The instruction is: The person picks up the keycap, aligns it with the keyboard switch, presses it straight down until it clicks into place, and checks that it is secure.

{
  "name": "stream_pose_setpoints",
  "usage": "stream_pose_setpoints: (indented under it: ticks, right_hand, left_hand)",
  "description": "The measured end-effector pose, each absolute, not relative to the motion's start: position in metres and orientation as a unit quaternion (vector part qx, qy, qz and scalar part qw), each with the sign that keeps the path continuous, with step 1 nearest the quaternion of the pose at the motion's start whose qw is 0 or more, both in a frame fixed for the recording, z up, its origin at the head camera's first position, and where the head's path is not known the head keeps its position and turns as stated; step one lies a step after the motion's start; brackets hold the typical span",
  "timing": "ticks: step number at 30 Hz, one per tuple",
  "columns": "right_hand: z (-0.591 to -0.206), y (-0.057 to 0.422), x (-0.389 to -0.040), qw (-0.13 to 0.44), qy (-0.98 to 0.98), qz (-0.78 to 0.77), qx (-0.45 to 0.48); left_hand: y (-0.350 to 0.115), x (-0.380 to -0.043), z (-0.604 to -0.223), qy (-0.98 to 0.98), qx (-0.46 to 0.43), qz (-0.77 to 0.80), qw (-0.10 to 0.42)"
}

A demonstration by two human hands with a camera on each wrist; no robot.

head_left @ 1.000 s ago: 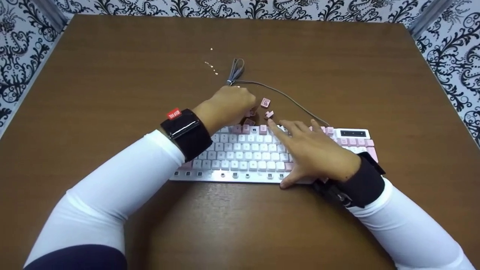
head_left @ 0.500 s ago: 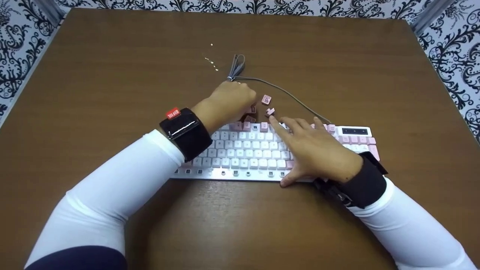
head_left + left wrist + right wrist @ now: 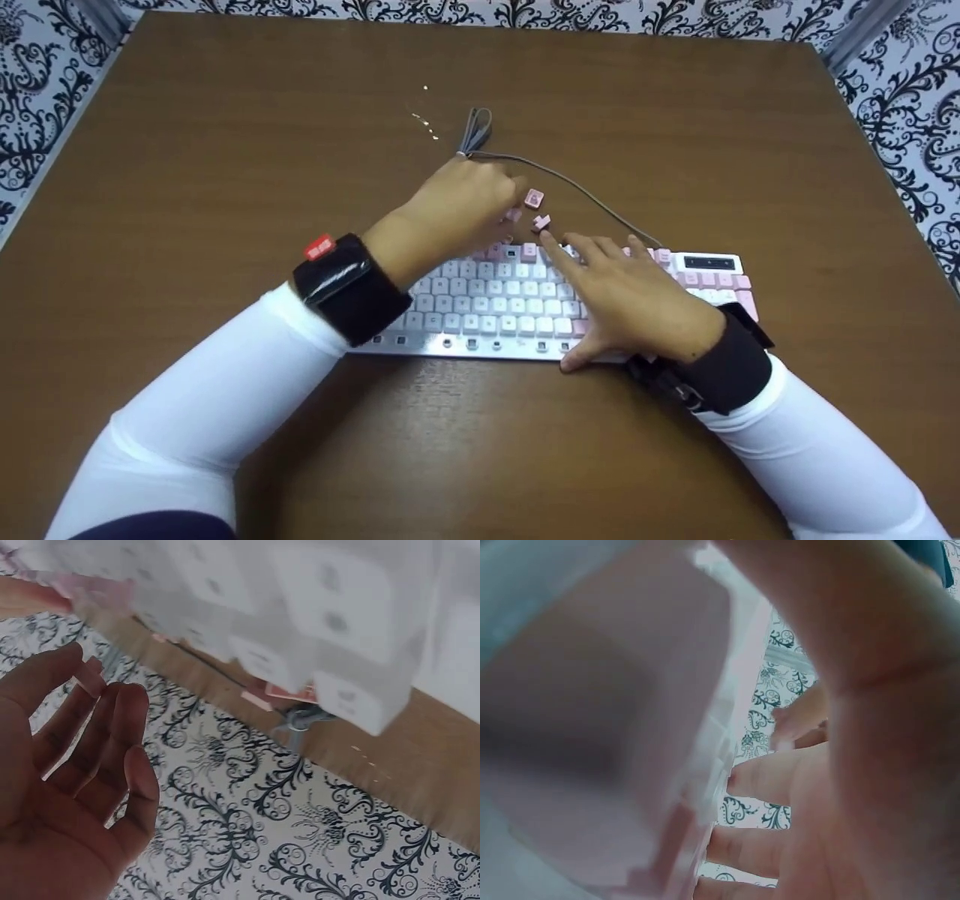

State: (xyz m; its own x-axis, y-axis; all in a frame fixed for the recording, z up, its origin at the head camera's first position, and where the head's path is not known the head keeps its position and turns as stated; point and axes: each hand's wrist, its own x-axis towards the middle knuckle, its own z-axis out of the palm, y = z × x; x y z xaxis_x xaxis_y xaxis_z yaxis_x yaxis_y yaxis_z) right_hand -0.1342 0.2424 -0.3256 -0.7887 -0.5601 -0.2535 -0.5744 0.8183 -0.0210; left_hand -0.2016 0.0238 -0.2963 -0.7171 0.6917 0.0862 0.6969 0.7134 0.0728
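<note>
My left hand (image 3: 472, 199) is over the far edge of the white and pink keyboard (image 3: 480, 304). Between its thumb and a fingertip it pinches a small pink keycap (image 3: 91, 678), which also shows beside the fingers in the head view. My right hand (image 3: 634, 300) rests across the right part of the keyboard, fingers spread, thumb at the near edge. Two loose pink keycaps lie on the table behind the keyboard: one upright keycap (image 3: 534, 198) and one tipped keycap (image 3: 541, 223), the latter close to the right index fingertip. Bare switches show along the keyboard's front row.
A grey cable (image 3: 577, 187) runs from the keyboard's back to a tied bundle (image 3: 475, 131) beyond the left hand. Tiny light specks (image 3: 425, 124) lie left of the bundle on the brown table (image 3: 262, 135). Patterned black and white covering (image 3: 907, 135) surrounds the table.
My left hand has shifted slightly away and right, its wrist turning, and now lifts a pink keycap from behind the keyboard. The right hand stays in place on the keyboard.
</note>
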Motion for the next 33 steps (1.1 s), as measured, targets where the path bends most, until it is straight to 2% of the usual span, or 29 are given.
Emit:
stream_pose_setpoints:
  ticks: [5,11,23,28,33]
  right_hand:
    - [-0.326,0.242,-0.134,0.122,0.946,0.031,-0.299]
    - [-0.325,0.244,-0.134,0.136,0.946,0.03,-0.292]
    - [-0.31,0.261,-0.135,0.169,0.942,-0.038,-0.287]
    - [-0.31,0.264,-0.135,0.182,0.944,-0.042,-0.273]
    - [-0.315,0.267,-0.131,0.172,0.949,-0.025,-0.263]
  left_hand:
    - [0.023,-0.178,-0.294,-0.915,-0.391,-0.085,0.048]
    - [0.03,-0.153,-0.294,-0.911,-0.396,-0.116,0.012]
    - [0.039,-0.115,-0.309,-0.887,-0.436,-0.11,0.102]
    - [0.047,-0.105,-0.317,-0.891,-0.43,-0.074,0.125]
    - [0.057,-0.098,-0.327,-0.896,-0.417,-0.063,0.135]
